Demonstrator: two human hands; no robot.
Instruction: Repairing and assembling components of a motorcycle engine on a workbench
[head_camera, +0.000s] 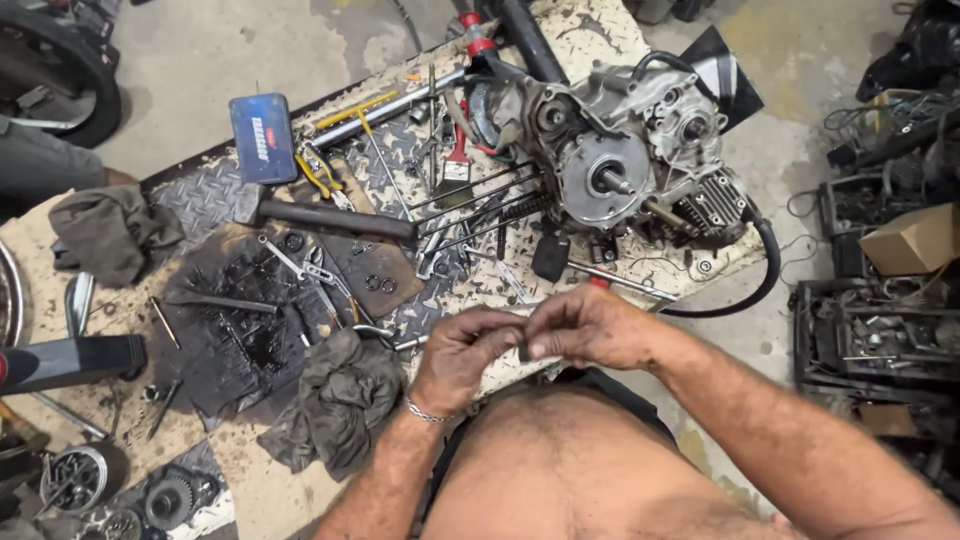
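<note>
While both hands met just above the near edge of the bench, a small dark part (523, 345) sat pinched between them, too tiny and shadowed to say what it was. The left hand (462, 355) had its fingers curled in tight with the tips pressed on that piece, a thin metal chain around the wrist. The right hand (590, 328) was closed down the same way, thumb and fingertips meeting the left ones on the part, so neither hand was open at all.

Right beside the left wrist lay a crumpled grey rag (340, 400), greasy and limp, on the bench (240, 490), which was chipped cream paint over diamond-pattern metal plate. Further out was a black oily patch with wrenches (310, 275), washers and loose bolts scattered on it. A heavy hammer (325, 218) with a dark handle lay across the plate, yellow-handled pliers (320, 175) just past it.

At the far left of the bench sat a flat blue rectangular case (262, 138) with a pale label across the lid. The big cast aluminium engine (620, 150), dull and grimy with finned cylinder and a round side cover, took up the far right end, long thin rods (480, 195) lying next to it. A brown cardboard box (915, 238) sat off to the right among cluttered crates. Another grey rag (110, 235) was bunched at the left edge.
</note>
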